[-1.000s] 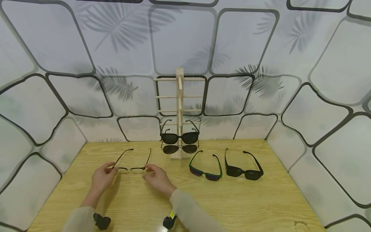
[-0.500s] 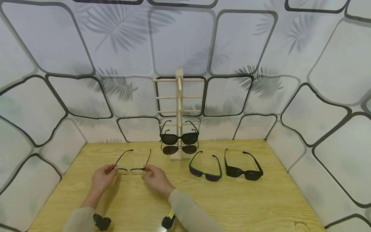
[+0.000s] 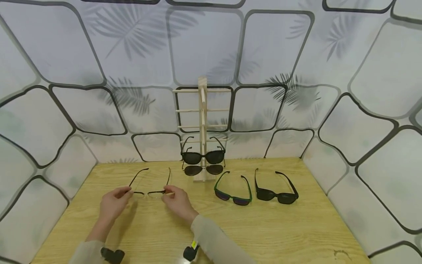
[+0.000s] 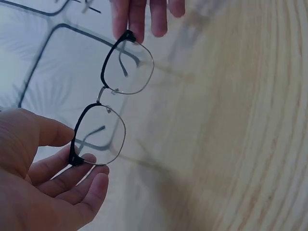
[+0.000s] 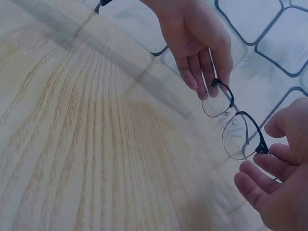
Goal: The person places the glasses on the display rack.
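Clear-lensed eyeglasses (image 3: pixel 155 192) with black upper rims and thin metal lower rims are held up by both hands, their temples unfolded and pointing away. My left hand (image 3: pixel 113 204) pinches the left outer corner by the hinge. At the opposite corner, my right hand (image 3: pixel 179 204) pinches the frame between thumb and fingers. In the left wrist view the eyeglasses (image 4: pixel 103 72) appear above the tabletop, with the left hand (image 4: pixel 53 178) at the near end. The right wrist view shows the eyeglasses (image 5: pixel 235 111) spanning both hands, the right hand (image 5: pixel 284 168) nearest.
A wooden display rack (image 3: pixel 202 110) with crossbars stands at the back. Black sunglasses (image 3: pixel 203 157) and thin-framed sunglasses (image 3: pixel 193 170) hang on its lowest levels. Green-framed sunglasses (image 3: pixel 232 198) and another black pair (image 3: pixel 276 195) lie right of it on the wooden table (image 3: pixel 280 231).
The left hand has shifted slightly left. The eyeglasses have tipped a little, so their lenses look narrower in the head view. Both hands keep their hold.
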Available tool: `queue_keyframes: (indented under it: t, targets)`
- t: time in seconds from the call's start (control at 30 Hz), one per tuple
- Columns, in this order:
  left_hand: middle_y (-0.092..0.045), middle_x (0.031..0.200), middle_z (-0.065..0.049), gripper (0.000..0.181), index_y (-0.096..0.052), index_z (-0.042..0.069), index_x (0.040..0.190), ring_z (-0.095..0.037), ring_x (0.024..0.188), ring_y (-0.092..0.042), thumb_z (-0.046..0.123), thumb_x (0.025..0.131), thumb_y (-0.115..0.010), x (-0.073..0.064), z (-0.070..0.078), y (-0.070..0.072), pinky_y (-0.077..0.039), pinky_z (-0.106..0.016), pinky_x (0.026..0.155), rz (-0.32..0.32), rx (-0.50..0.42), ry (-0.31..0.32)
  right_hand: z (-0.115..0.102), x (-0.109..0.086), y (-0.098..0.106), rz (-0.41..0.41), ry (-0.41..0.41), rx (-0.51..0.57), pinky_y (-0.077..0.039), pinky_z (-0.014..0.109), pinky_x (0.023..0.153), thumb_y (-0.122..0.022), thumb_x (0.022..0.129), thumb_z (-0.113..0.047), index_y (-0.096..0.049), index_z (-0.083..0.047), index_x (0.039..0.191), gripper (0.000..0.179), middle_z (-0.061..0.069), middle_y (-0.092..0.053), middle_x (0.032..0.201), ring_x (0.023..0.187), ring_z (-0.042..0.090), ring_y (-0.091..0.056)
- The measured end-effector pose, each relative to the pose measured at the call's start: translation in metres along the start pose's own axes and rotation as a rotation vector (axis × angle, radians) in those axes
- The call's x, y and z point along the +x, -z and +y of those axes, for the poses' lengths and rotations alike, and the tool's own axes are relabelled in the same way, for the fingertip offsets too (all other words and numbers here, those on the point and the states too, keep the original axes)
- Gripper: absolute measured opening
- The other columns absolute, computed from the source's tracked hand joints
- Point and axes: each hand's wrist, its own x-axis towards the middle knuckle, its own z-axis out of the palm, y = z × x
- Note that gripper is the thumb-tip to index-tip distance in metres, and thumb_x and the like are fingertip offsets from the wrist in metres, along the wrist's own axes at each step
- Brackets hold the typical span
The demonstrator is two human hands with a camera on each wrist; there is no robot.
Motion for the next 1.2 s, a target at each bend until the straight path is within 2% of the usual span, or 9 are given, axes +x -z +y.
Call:
queue_keyframes:
  t: [0.07, 0.13, 0.23, 0.3, 0.5, 0.67, 0.97, 1.1, 1.2]
  targets:
    - [-0.076, 0.123, -0.019, 0.045, -0.066, -0.004, 0.138, 0.001, 0.085, -0.067, 0.026, 0.104, -0.067, -0.005, 0.004, 0.003, -0.057, -0.019, 0.072, 0.009, -0.031, 0.011, -0.003, 0.0, 0.0, 0.034, 0.005, 0.032, -0.057, 0.029, 0.088, -0.065, 0.104, -0.024, -0.068, -0.008, 0.139, 0.039, 0.004, -0.072, 0.122, 0.102, 0.008, -0.066]
    - [-0.079, 0.114, -0.006, 0.047, -0.065, -0.004, 0.139, 0.003, 0.085, -0.067, 0.027, 0.104, -0.069, -0.01, 0.007, 0.007, -0.059, -0.021, 0.076, 0.005, -0.088, 0.021, -0.006, 0.0, 0.001, 0.072, 0.023, 0.061, -0.055, 0.026, 0.086, -0.066, 0.105, -0.025, -0.072, -0.01, 0.133, 0.032, 0.001, -0.073, 0.116, 0.097, 0.003, -0.063]
    - [-0.076, 0.104, 0.016, 0.05, -0.064, -0.003, 0.141, 0.009, 0.087, -0.067, 0.03, 0.103, -0.07, -0.018, 0.013, 0.012, -0.06, -0.021, 0.082, -0.006, -0.168, 0.049, -0.01, 0.001, 0.001, 0.108, 0.044, 0.105, -0.054, 0.022, 0.082, -0.066, 0.106, -0.026, -0.075, -0.013, 0.126, 0.026, -0.001, -0.075, 0.108, 0.09, 0.0, -0.062]
    - [-0.072, 0.101, 0.024, 0.053, -0.062, -0.002, 0.142, 0.011, 0.087, -0.066, 0.032, 0.103, -0.071, -0.023, 0.016, 0.015, -0.06, -0.021, 0.084, -0.011, -0.197, 0.066, -0.014, 0.002, 0.002, 0.128, 0.057, 0.125, -0.054, 0.021, 0.079, -0.066, 0.106, -0.025, -0.077, -0.014, 0.121, 0.022, 0.0, -0.076, 0.104, 0.087, -0.001, -0.063]
    - [-0.073, 0.102, 0.025, 0.059, -0.062, 0.002, 0.145, 0.01, 0.084, -0.067, 0.042, 0.101, -0.071, -0.035, 0.027, 0.022, -0.06, -0.02, 0.084, -0.031, -0.203, 0.097, -0.027, 0.0, 0.006, 0.186, 0.079, 0.16, -0.054, 0.02, 0.074, -0.066, 0.104, -0.022, -0.079, -0.014, 0.112, 0.017, 0.0, -0.077, 0.096, 0.081, -0.001, -0.063]
    - [-0.073, 0.092, 0.029, 0.056, -0.064, 0.001, 0.143, 0.009, 0.083, -0.069, 0.039, 0.102, -0.07, -0.044, 0.034, 0.026, -0.059, -0.017, 0.08, -0.011, -0.224, 0.094, -0.037, -0.005, 0.011, 0.205, 0.104, 0.156, -0.054, 0.019, 0.073, -0.068, 0.102, -0.018, -0.08, -0.011, 0.109, 0.015, 0.004, -0.078, 0.095, 0.079, -0.002, -0.063]
    - [-0.072, 0.089, 0.033, 0.046, -0.066, -0.004, 0.138, 0.009, 0.085, -0.071, 0.03, 0.106, -0.066, -0.054, 0.053, 0.033, -0.06, -0.018, 0.077, 0.04, -0.274, -0.02, -0.06, -0.012, 0.025, 0.207, 0.122, 0.236, -0.053, 0.017, 0.07, -0.069, 0.1, -0.012, -0.079, -0.007, 0.111, 0.016, 0.015, -0.078, 0.1, 0.079, 0.001, -0.062]
    - [-0.072, 0.09, 0.033, 0.038, -0.071, 0.001, 0.133, 0.008, 0.085, -0.072, 0.029, 0.105, -0.067, -0.056, 0.061, 0.036, -0.061, -0.018, 0.075, 0.06, -0.294, -0.055, -0.069, -0.014, 0.032, 0.191, 0.126, 0.253, -0.053, 0.018, 0.07, -0.068, 0.1, -0.011, -0.079, -0.006, 0.113, 0.018, 0.014, -0.076, 0.102, 0.078, 0.002, -0.062]
    - [-0.073, 0.09, 0.033, 0.034, -0.073, 0.007, 0.13, 0.008, 0.084, -0.072, 0.03, 0.105, -0.068, -0.058, 0.066, 0.038, -0.06, -0.018, 0.075, 0.068, -0.304, -0.058, -0.077, -0.016, 0.038, 0.177, 0.138, 0.252, -0.054, 0.018, 0.071, -0.068, 0.099, -0.012, -0.079, -0.006, 0.114, 0.02, 0.015, -0.076, 0.102, 0.079, 0.004, -0.063]
